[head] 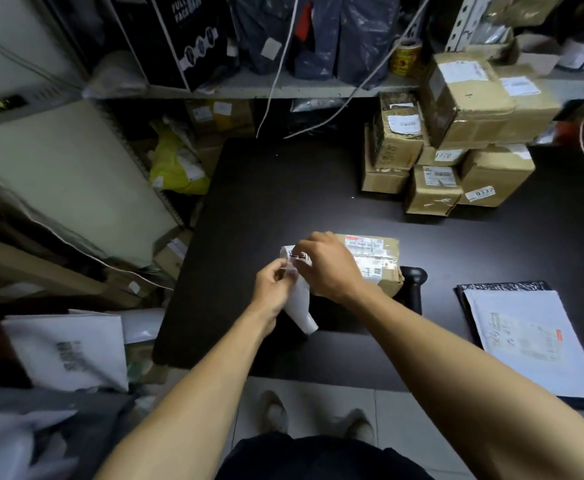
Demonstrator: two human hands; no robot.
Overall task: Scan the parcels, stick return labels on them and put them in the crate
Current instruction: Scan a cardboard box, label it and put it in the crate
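Note:
A small brown cardboard parcel (380, 261) with a white shipping label on top lies on the black table (283, 188) in front of me. Just left of it, both hands hold a white return label (295, 256) with black print. My right hand (328, 265) pinches the label's upper edge. My left hand (275, 289) pinches the backing paper (302, 311), which curls down and away below the label. A black barcode scanner (413, 285) lies right behind the parcel, partly hidden by it and by my right forearm.
A stack of brown parcels (456, 143) stands at the table's back right. White mailer bags (532, 341) lie on a dark bag at the right edge. More white mailers (69, 344) lie low on the left. Shelves with bags and boxes rise behind.

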